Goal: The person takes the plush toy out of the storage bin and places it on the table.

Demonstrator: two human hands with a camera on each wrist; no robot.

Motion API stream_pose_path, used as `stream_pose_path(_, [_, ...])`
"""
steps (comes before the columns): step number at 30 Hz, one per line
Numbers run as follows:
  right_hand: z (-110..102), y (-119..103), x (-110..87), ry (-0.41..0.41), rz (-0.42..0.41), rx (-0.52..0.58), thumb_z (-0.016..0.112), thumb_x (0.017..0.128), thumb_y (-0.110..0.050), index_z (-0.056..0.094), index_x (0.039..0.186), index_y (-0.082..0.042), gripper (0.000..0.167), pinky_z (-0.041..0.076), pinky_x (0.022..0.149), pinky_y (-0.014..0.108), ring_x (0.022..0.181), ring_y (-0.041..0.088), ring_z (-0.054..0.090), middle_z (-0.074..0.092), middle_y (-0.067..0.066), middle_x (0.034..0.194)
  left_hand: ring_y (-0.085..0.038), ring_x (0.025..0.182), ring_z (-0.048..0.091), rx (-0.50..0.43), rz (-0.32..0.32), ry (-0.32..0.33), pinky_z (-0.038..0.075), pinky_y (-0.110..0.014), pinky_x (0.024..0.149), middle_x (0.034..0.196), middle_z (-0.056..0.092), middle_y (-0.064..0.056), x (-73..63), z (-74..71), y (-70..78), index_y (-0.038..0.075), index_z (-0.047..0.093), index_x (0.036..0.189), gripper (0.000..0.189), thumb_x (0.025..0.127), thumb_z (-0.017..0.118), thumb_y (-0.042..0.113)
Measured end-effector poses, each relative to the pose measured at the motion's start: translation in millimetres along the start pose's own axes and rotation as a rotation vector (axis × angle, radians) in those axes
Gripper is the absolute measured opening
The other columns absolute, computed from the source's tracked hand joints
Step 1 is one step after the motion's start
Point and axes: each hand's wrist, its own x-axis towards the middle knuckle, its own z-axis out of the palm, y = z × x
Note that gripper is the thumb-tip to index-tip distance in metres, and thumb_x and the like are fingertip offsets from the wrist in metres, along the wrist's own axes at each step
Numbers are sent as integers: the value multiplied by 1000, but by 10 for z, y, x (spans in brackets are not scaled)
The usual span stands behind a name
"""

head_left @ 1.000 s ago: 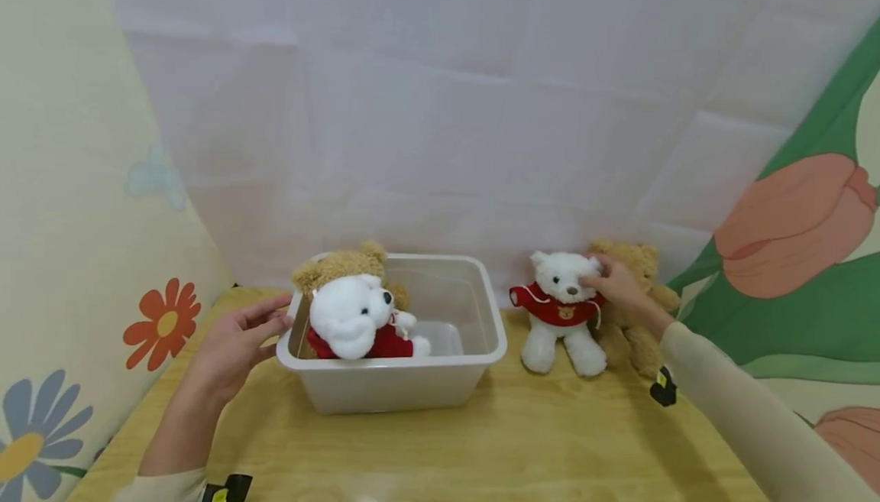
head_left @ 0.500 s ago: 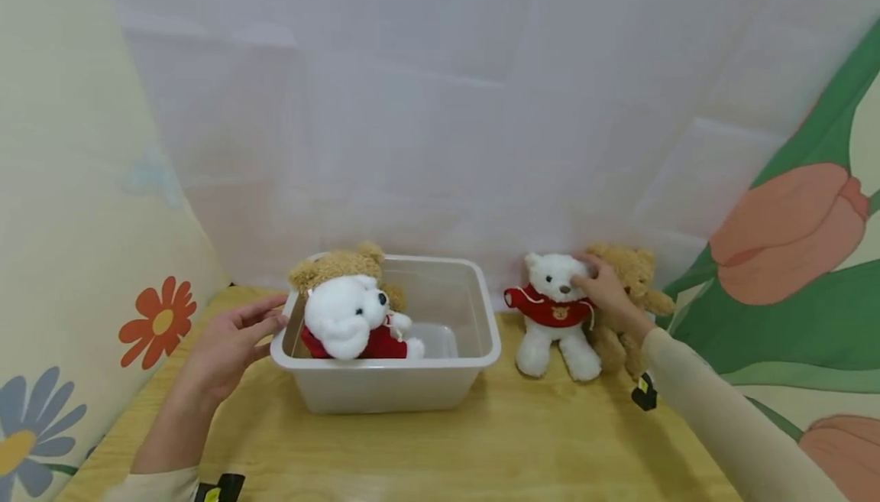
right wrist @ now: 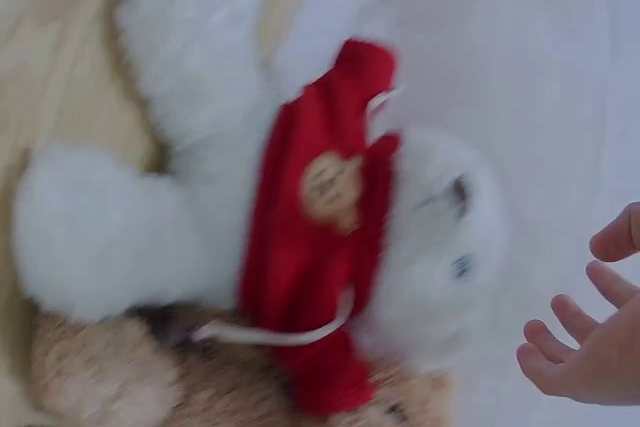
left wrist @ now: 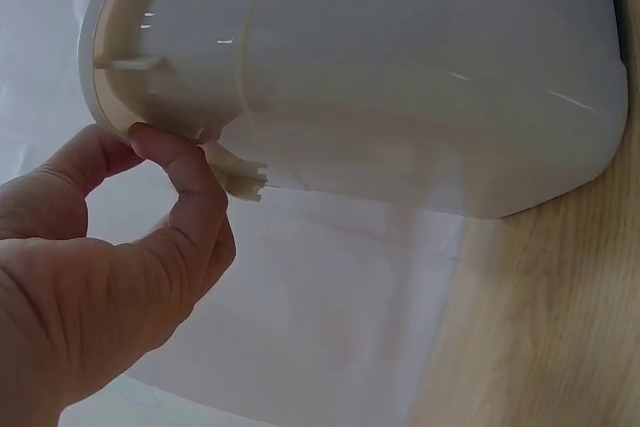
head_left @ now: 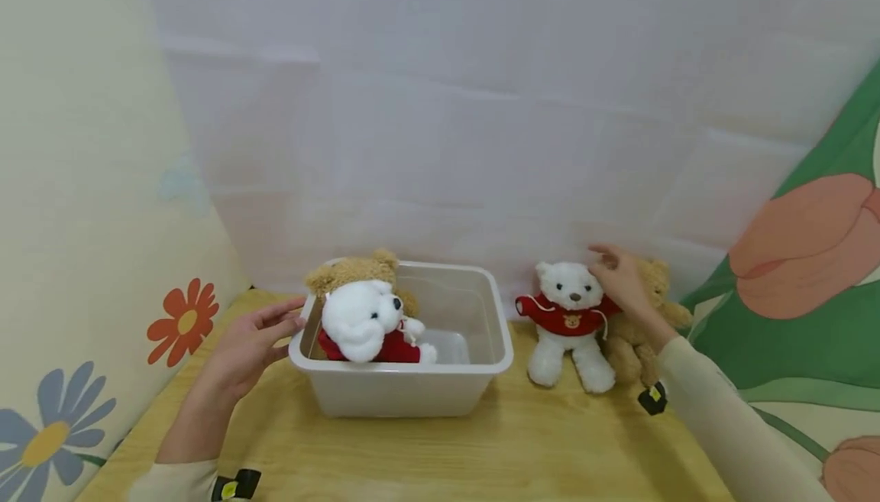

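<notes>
White bear (head_left: 571, 321) upright outside the tub (head_left: 399, 395), beside the right hand (head_left: 622, 282) with fingers spread; rim (head_left: 402, 369) pinched in the left hand (head_left: 249, 348). Probably reaching or releasing; next, grip softly or withdraw cleanly.

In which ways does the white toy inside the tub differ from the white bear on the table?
Pose: the white toy leans to one side with its face turned to the picture's right, while the white bear is upright, facing the camera.
Visibility: the front of the tub hides part of the toy; both of the bear's legs show fully on the table.
Shared: white fur, red clothing, dark noses.
</notes>
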Motion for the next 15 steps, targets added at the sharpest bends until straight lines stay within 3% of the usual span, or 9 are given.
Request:
stream_pose_path(4, [-5,-267,-70,16,-84,-13,57,102,-11,55,142,1,41,40,101,65,132,47,44,49,26,145,-11,116,57,-18,4,-5,54,-35,89,136,56,-10,27,28,22,0,42,153,65,101,67,29])
stream_pose_path(9, [105,-589,-142,-20,-186,23,60,101,-10,60,137,0,37,41,103,59,125,41,52,57,21,137,-13,114,59,-35,-2,-1,55,-35,88,130,58,-9,0,24,19,-2,40,152,64,102,67,26])
stream_pose_path(15, [277,-880,-236,-93,-236,85,64,101,-14,63,134,-7,34,47,99,53,117,33,60,64,15,128,-16,114,58,-41,-7,5,54,-38,91,129,58,-10,-23,30,8,-2,42,151,63,101,68,27])
